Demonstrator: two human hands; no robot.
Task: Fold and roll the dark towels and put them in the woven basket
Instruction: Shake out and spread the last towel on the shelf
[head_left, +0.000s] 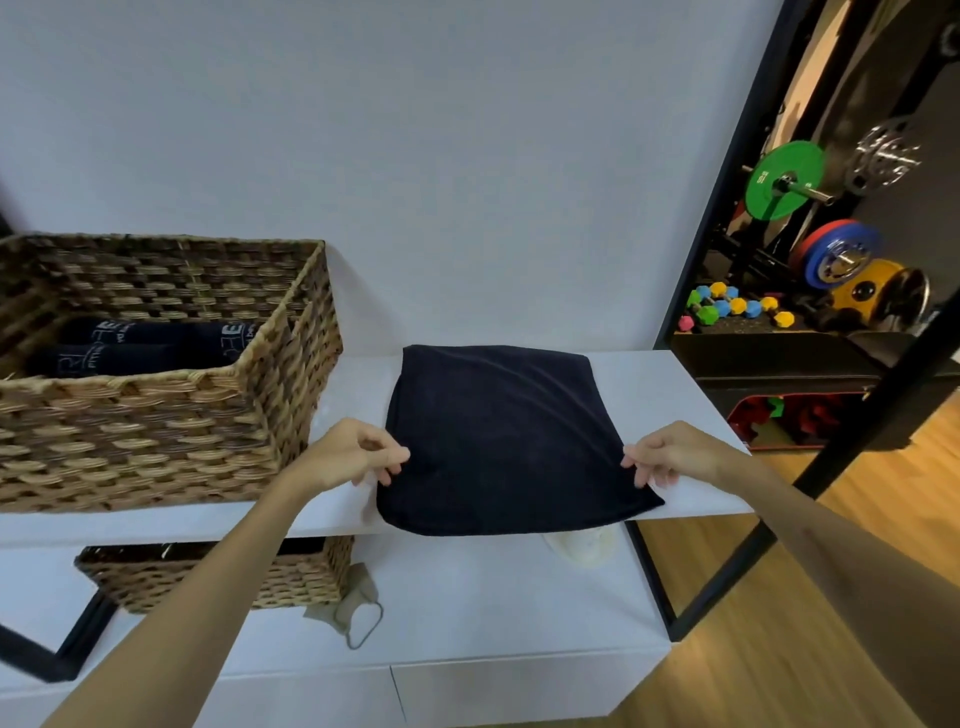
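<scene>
- One white shelf (649, 374), basket (156, 431) on its left w/ rolled towels (156, 343) inside.
- Dark towel (498, 441) flat on shelf, right of basket, near edge overhanging.
- L hand (353, 452) & R hand (670, 454) pinch towel's side edges, fingers curled.

white shelf (649, 374) | face mask (345, 608) | lower basket (218, 577) | weight plates (784, 179)

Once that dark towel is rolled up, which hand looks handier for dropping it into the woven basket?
Probably the left hand. It pinches the dark towel's left edge right beside the woven basket, while the right hand pinches the far edge, away from it.
</scene>
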